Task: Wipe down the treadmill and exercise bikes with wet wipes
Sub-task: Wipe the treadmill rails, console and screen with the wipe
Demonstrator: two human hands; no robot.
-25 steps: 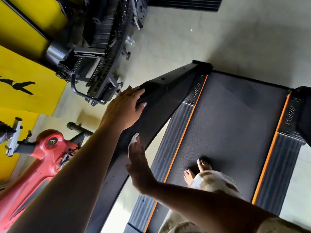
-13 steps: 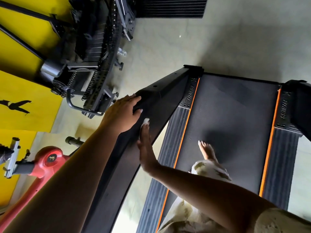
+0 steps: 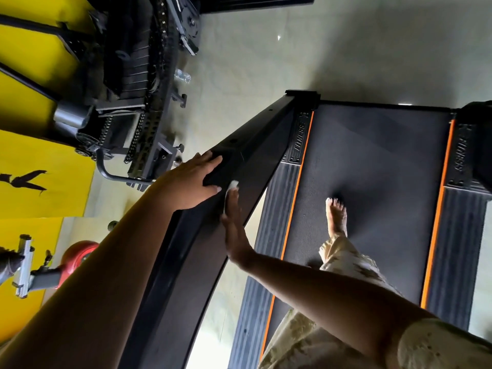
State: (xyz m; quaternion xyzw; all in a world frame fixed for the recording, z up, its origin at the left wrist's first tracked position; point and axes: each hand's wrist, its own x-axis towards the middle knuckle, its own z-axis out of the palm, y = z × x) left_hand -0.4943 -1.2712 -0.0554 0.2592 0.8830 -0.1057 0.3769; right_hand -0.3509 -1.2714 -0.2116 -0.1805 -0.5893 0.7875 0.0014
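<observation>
- Treadmill: a person stands on its belt, one bare foot showing
- Rail: the treadmill's black side upright, slanting up from the front corner; the part being cleaned
- Left hand: laid on top of the rail, fingers straight, gripping nothing; likely a brace while leaning over
- Right hand: just below the left, palm flat to the rail, fingers straight, pressing the wipe
- Wipe: small, white, peeking past the fingertips; trapped between hand and rail so the palm's pressure does the rubbing
- Bike: red, well apart at the lower left, untouched; judged still to do
- Bottle: clear plastic, on the floor beside a black rack; contents cannot be told
- Wipe pack: none in view
</observation>
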